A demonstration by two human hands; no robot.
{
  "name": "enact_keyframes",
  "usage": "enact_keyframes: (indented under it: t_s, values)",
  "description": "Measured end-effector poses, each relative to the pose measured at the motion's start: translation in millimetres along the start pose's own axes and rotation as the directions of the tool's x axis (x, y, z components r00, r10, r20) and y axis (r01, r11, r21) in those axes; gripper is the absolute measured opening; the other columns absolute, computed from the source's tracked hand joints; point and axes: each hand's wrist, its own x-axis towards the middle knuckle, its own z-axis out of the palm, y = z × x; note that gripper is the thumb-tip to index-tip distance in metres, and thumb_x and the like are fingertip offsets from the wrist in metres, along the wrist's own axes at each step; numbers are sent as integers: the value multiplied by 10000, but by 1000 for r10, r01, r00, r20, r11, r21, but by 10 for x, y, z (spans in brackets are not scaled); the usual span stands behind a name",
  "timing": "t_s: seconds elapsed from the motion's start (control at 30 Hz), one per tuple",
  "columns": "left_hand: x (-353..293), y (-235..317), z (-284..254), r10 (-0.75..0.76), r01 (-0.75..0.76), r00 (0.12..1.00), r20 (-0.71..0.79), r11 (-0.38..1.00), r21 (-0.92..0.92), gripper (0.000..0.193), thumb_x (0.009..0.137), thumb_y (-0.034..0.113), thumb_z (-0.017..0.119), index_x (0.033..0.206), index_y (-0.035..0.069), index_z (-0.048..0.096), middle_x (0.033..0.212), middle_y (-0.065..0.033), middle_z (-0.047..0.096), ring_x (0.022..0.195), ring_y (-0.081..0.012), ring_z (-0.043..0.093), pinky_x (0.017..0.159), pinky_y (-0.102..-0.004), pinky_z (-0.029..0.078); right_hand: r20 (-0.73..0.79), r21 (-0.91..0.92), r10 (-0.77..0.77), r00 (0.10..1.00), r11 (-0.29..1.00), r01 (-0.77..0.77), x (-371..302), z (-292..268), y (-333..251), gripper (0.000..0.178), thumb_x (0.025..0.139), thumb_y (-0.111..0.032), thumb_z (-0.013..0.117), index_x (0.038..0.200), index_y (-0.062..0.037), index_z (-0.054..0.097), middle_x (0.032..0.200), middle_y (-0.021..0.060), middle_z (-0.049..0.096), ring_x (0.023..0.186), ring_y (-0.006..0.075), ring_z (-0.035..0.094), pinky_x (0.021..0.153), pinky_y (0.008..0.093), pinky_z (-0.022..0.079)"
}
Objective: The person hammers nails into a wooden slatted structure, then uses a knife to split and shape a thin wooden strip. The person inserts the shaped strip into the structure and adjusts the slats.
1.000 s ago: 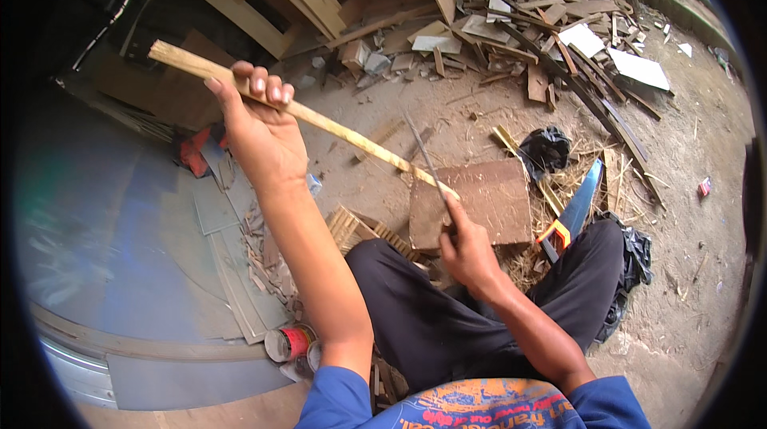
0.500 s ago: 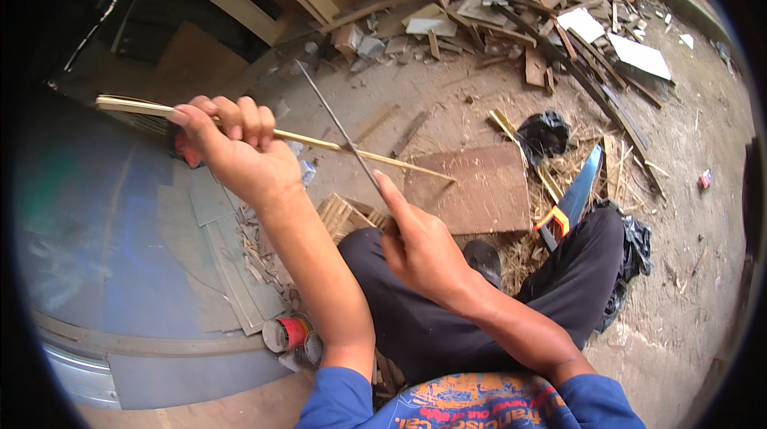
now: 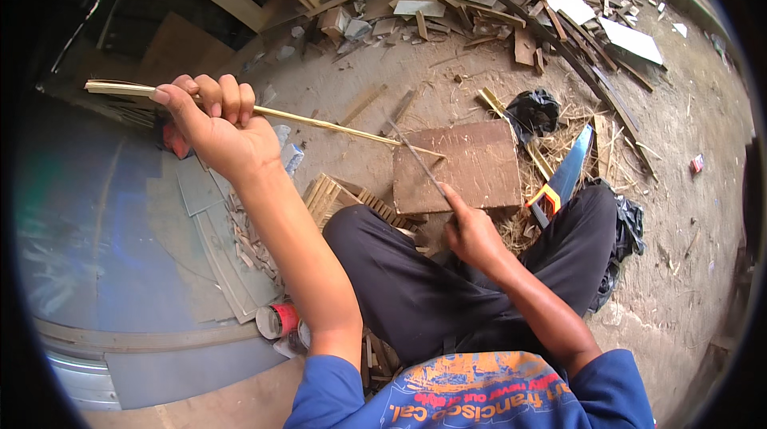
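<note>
My left hand (image 3: 220,125) is raised at the left, its fingers wrapped round thin pale bamboo strips (image 3: 335,124). Their split ends stick out past the thumb, and a long length slopes down rightward to a brown wooden block (image 3: 467,161) in front of my crossed legs. In my closed right hand (image 3: 473,233) is a knife (image 3: 419,161) with a narrow dark blade; its handle is hidden in the fist. The blade crosses the bamboo close to its lower end, over the left part of the block.
Right of the block lies a blue-bladed handsaw (image 3: 569,169) among bamboo shavings and a black plastic bag (image 3: 535,112). A slatted bamboo bundle (image 3: 339,193) sits by my left knee. Scrap wood (image 3: 511,29) is heaped at the back; a red can (image 3: 276,319) stands left.
My right hand has moved the knife rightward along the bamboo towards its lower end. My left hand still grips the strips, slightly higher and further left in view.
</note>
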Motion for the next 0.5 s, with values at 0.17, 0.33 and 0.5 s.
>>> enact_keyframes:
  t_s: [0.17,0.33,0.5]
  values:
    - [21,0,-16,-7,9,999,33,999,-41,402,962,506,533,828,132,475,593,45,241,493,-82,181,448,-238,179,34,-166,300,953,942,-291,-183,65,940,629,825,-112,587,1424,-51,405,885,345,635,891,487,634,807,545,502]
    - [150,-91,-259,-8,8,1000,-16,1000,3,385,955,491,567,879,122,489,613,35,313,522,-78,268,482,-239,258,-16,-44,245,969,968,-245,-237,-37,911,590,831,-136,604,1390,-28,445,900,352,634,900,486,634,817,531,504]
    - [165,-430,-657,-44,46,999,-16,988,148,364,1016,429,478,1048,70,526,799,-61,586,717,-148,559,658,-280,469,-174,-236,165,971,950,-204,45,-69,953,525,897,-163,581,1388,-41,442,937,325,625,847,494,624,749,540,503]
